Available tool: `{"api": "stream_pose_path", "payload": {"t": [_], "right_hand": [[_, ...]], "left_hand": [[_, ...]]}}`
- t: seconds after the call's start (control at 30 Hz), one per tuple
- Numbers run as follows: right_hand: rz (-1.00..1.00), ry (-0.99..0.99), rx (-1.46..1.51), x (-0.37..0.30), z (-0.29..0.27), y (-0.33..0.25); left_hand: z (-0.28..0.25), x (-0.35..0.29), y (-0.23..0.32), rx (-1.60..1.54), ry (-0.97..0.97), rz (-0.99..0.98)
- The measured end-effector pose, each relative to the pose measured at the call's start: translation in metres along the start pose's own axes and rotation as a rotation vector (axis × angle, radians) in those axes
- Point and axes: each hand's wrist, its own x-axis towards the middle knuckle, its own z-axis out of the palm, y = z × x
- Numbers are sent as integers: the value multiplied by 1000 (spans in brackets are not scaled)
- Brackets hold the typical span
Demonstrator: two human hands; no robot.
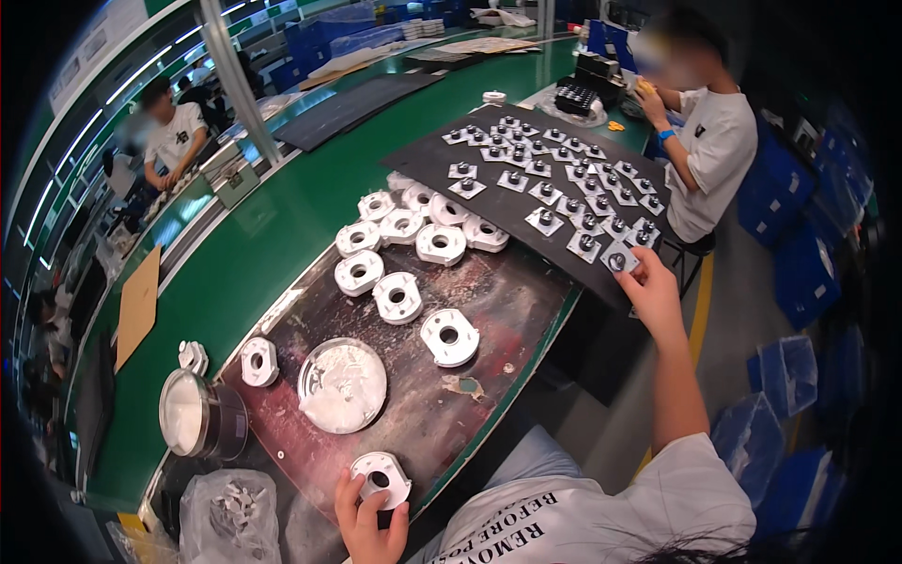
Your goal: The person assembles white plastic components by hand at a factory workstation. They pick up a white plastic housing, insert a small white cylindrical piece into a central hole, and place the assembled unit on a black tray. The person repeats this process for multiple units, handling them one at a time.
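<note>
My left hand [369,524] grips a white ring-shaped part [398,481] with a central hole at the near edge of the worn board. My right hand [655,289] reaches out to the right and pinches a small square metal plate with a black round piece [616,258] at the edge of the black sheet [420,152]. Several plates of the same kind [545,221] stand in loose rows on that sheet. Between my hands and the sheet, several more white ring-shaped parts [449,359] lie on the board, most of them clustered at its far end.
A round lid with white paste [343,399] lies on the worn board [507,301]. To its left stand a tin of white paste [180,418] and a clear bag of small pieces [230,526]. A co-worker [714,141] sits at the far right. Blue crates [799,273] line the right side.
</note>
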Motion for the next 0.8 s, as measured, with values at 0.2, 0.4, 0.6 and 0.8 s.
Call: {"api": "stream_pose_path", "payload": {"t": [0.2,0.4,0.6,0.8], "right_hand": [[98,-629,744,-51,23,-61],[128,-1312,869,-106,87,-112],[172,-1723,926,-134,123,-151],[315,-1825,992,-141,135,-161]], "left_hand": [[-2,9,2,-65,-40,-4],[-16,4,4,-60,140,49],[-36,12,16,-138,74,98],[-37,19,15,-138,40,101]]}}
